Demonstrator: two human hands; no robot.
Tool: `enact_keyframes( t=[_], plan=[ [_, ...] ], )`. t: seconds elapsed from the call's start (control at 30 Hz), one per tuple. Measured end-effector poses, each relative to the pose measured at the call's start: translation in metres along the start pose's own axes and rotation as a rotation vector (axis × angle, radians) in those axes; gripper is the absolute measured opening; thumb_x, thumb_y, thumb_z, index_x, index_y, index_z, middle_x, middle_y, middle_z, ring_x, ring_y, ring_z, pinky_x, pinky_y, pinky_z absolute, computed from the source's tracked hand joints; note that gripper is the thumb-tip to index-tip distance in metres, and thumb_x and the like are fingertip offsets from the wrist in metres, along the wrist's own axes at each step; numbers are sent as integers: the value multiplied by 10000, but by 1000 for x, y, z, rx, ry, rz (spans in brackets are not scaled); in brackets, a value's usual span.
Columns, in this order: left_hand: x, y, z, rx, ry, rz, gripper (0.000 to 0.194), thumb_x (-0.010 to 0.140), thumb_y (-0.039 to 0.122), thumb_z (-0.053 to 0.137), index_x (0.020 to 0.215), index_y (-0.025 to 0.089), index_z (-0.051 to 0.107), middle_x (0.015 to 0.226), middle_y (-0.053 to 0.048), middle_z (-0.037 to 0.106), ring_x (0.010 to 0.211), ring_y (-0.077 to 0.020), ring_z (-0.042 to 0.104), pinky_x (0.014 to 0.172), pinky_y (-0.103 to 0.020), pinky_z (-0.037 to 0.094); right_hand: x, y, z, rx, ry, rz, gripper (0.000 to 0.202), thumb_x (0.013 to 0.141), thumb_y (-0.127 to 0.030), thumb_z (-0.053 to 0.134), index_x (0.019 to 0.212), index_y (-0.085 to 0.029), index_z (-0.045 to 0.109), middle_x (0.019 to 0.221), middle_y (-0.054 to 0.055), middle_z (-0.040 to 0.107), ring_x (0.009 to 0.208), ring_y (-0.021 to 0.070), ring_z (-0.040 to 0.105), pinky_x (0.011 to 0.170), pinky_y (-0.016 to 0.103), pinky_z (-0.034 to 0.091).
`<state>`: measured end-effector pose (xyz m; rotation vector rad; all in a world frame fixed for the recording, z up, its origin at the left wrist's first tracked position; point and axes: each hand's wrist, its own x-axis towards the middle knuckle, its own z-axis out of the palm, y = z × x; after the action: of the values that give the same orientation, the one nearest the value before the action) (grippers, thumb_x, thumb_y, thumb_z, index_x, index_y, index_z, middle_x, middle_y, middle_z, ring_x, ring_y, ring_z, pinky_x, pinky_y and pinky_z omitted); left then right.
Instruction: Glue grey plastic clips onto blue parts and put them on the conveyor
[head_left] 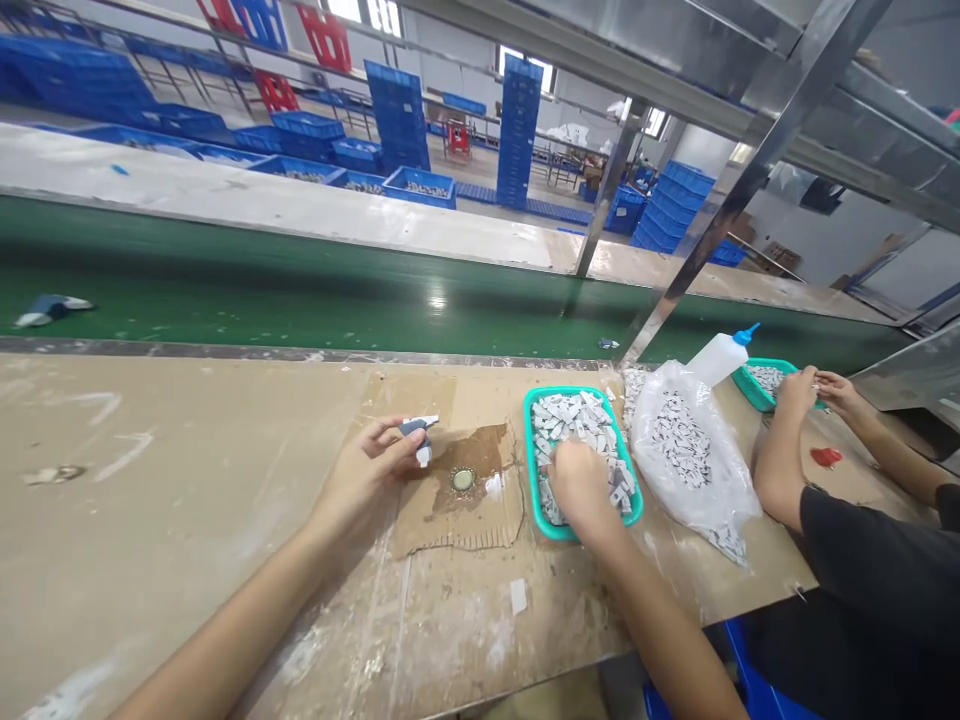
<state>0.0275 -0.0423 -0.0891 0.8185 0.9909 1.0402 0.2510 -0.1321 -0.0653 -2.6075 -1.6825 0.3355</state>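
Observation:
My left hand (377, 450) pinches a small dark blue-grey and white plastic part (418, 437) between thumb and fingers, above the table. My right hand (579, 478) reaches into a green plastic basket (531, 480) heaped with small light-grey plastic pieces (571, 415). Its fingers curl down among the pieces, and their tips are hidden, so what they grip does not show. Between my hands lies a torn piece of cardboard (465, 530) with a dark wet-looking stain. A small round metal cap (463, 479) holding a pale substance sits on it.
Right of the basket lie a clear plastic bag (679, 440) of pieces and a white bottle (718, 360) with a blue nozzle. A co-worker's hands (814, 385) are at another green basket (757, 387). Beyond runs a green conveyor belt (300, 300); a metal post (694, 245) rises beside it.

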Motion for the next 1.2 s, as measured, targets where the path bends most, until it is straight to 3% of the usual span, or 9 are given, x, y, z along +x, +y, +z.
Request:
enact_keyframes(
  t=[0.1, 0.23, 0.37, 0.47, 0.63, 0.83, 0.97, 1.07, 1.2],
  plan=[
    [5, 5, 0, 54, 72, 51, 601, 435, 383, 943, 911, 195, 628, 788, 4, 685, 621, -112, 629, 556, -181, 520, 1, 15, -3, 207, 65, -1, 76, 836, -183, 663, 884, -143, 707, 941, 126, 735, 892, 230, 696, 724, 274, 481],
    [20, 11, -5, 121, 162, 119, 634, 407, 413, 938, 922, 184, 648, 803, -11, 691, 677, -120, 639, 609, -190, 524, 6, 20, -15, 475, 92, -72, 72, 819, -224, 675, 866, -170, 680, 755, 24, 717, 710, 151, 690, 658, 223, 512],
    [55, 20, -12, 244, 98, 42, 623, 435, 397, 918, 951, 151, 670, 781, -39, 696, 641, -146, 635, 601, -242, 532, 12, -8, -14, 996, -25, -205, 175, 754, -251, 694, 914, -182, 694, 725, 6, 707, 629, 159, 683, 577, 247, 541],
    [92, 27, -14, 412, 127, 126, 497, 512, 358, 874, 914, 142, 676, 638, -9, 647, 556, -129, 587, 562, -235, 509, 18, -34, 2, 1273, -179, -242, 270, 685, -346, 749, 886, -168, 720, 738, 32, 717, 570, 172, 670, 578, 295, 548],
    [148, 35, -12, 651, 213, 239, 343, 641, 342, 776, 897, 129, 692, 614, -19, 647, 547, -148, 605, 600, -265, 530, 22, -43, 23, 1355, -312, -258, 482, 642, -561, 763, 882, -145, 727, 748, 74, 726, 628, 210, 708, 659, 347, 567],
    [193, 36, 3, 812, 276, 296, 338, 688, 358, 729, 950, 145, 715, 783, -73, 737, 657, -197, 670, 674, -292, 525, 23, -33, 20, 1477, -427, -270, 547, 618, -603, 782, 897, -141, 694, 801, 87, 734, 630, 191, 706, 678, 341, 566],
    [208, 32, 21, 946, 322, 338, 228, 745, 259, 627, 918, 137, 711, 867, -121, 745, 828, -260, 698, 823, -366, 525, 21, -36, 21, 1536, -430, -238, 558, 586, -620, 795, 858, -145, 683, 744, 60, 711, 591, 172, 680, 646, 324, 555],
    [211, 27, 38, 1056, 376, 414, 250, 773, 190, 530, 952, 117, 688, 1048, -200, 703, 1084, -350, 624, 1001, -504, 429, 22, -39, 25, 1555, -429, -219, 556, 577, -610, 805, 859, -147, 682, 719, 45, 695, 594, 172, 677, 634, 315, 553],
    [216, 16, 73, 1154, 231, 510, 321, 804, 201, 513, 1084, 110, 640, 1280, -223, 594, 1334, -375, 416, 1126, -527, 274, 23, -43, 30, 1535, -397, -156, 464, 640, -527, 801, 893, -149, 706, 687, 22, 681, 574, 164, 670, 595, 284, 546]
  ],
)
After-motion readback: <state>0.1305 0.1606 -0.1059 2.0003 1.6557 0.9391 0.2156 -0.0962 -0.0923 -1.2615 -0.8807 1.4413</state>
